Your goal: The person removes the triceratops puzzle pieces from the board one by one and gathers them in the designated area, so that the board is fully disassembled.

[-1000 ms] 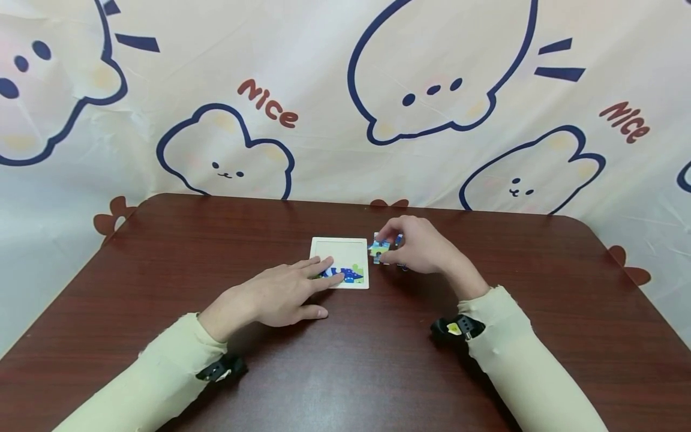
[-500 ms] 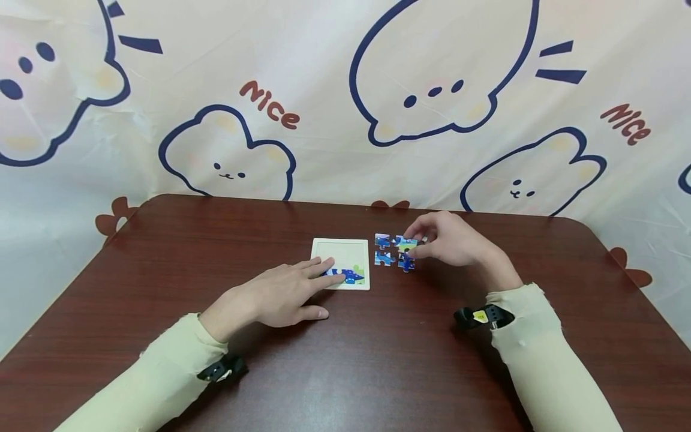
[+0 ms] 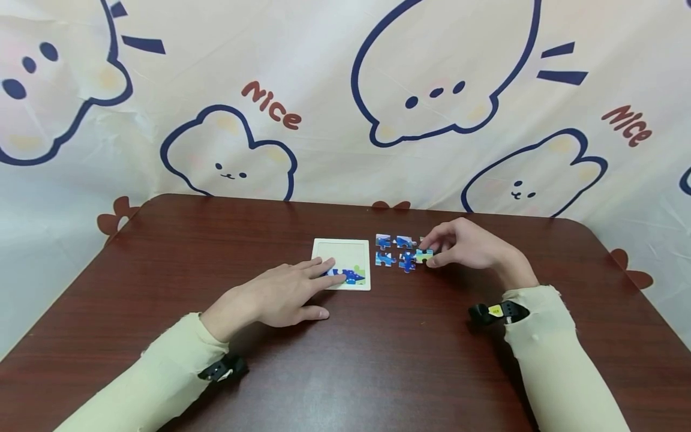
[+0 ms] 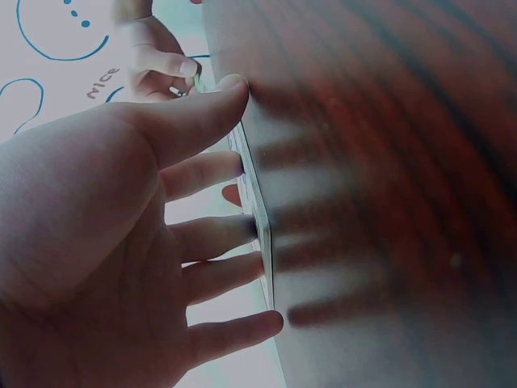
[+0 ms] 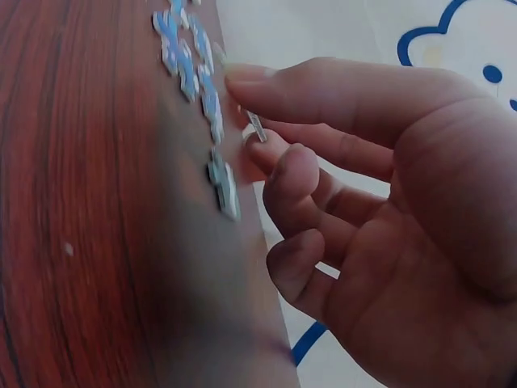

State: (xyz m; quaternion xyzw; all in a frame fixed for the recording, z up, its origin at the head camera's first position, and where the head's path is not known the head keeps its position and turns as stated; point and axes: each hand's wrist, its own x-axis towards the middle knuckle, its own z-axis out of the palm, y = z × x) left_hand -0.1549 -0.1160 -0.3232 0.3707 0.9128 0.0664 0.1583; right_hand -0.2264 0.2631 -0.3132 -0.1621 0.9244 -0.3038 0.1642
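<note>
Left hand (image 3: 278, 295) rests straight, spread fingers on the puzzle board (image 3: 345, 253) from eight o'clock; at the board's three o'clock I see loose pieces (image 3: 384, 259), then the right hand (image 3: 468, 245), thumb and fingers pinching a green-and-blue piece (image 3: 423, 256). Cloth (image 3: 324, 144) hangs at twelve.

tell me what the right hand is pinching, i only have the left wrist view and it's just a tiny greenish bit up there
Observer: The head view shows the right hand pinching a puzzle piece with green and blue on it.
Operator: ok any other pieces around, none show for me
Observer: Yes, several loose pieces lie on the table between the white tray and that hand.
Operator: what's in that tray, i only get its edge
Observer: Blue and green artwork shows along the side nearest the person, partly covered by the left hand, while the far part is plain.
</note>
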